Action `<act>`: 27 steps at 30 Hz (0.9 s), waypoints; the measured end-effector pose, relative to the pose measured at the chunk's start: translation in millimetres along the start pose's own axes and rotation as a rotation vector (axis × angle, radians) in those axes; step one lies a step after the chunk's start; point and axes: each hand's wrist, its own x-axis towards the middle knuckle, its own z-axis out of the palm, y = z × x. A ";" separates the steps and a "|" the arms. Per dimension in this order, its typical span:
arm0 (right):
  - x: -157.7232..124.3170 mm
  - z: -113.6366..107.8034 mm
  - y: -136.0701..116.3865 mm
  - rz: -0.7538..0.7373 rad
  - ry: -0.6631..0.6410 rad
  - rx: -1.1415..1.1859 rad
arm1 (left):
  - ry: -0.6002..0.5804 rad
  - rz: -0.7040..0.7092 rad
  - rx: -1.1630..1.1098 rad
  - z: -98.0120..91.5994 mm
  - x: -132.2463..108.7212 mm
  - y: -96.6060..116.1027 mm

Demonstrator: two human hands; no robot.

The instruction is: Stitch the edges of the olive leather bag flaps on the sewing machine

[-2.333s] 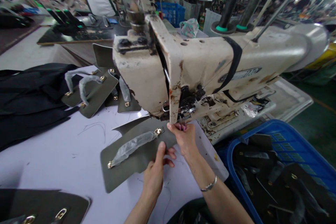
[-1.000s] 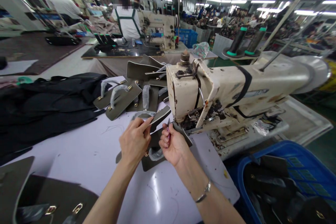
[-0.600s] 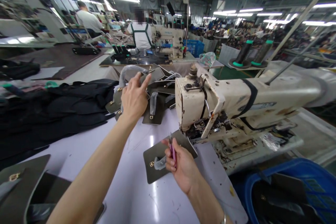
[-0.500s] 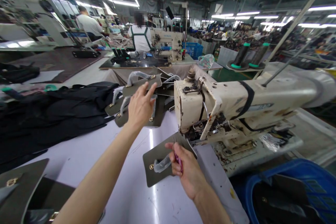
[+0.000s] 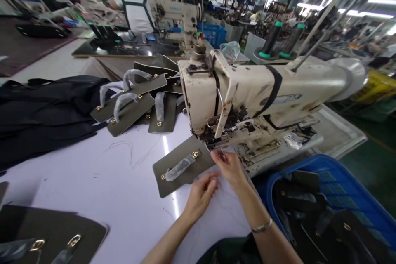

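Note:
A dark olive panel (image 5: 173, 152) lies partly under the head of the white sewing machine (image 5: 241, 86). A plastic-wrapped handle (image 5: 180, 168) with gold fittings is attached to it. My right hand (image 5: 232, 169) is closed around a small pink tool (image 5: 222, 155), mostly hidden by the fingers, at the panel's right corner by the needle area. Just below the panel's lower edge, my left hand (image 5: 202, 194) rests with fingers curled and the thumb near the fingertips. Whether anything is pinched there is hidden.
Similar handled panels (image 5: 131, 109) are heaped behind, left of the machine. More panels (image 5: 52, 231) lie at the near left. Black fabric (image 5: 46, 111) covers the far left of the white table (image 5: 123, 189). A blue basket (image 5: 334, 165) holding panels stands at the right.
My left hand has come back from the heap to the near edge of the single panel. My right hand has moved off the handle toward the machine. The view has turned downward and right.

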 end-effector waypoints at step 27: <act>7.7 -8.0 -20.2 0.220 -0.130 0.433 | 0.466 0.004 -0.471 16.1 22.4 17.3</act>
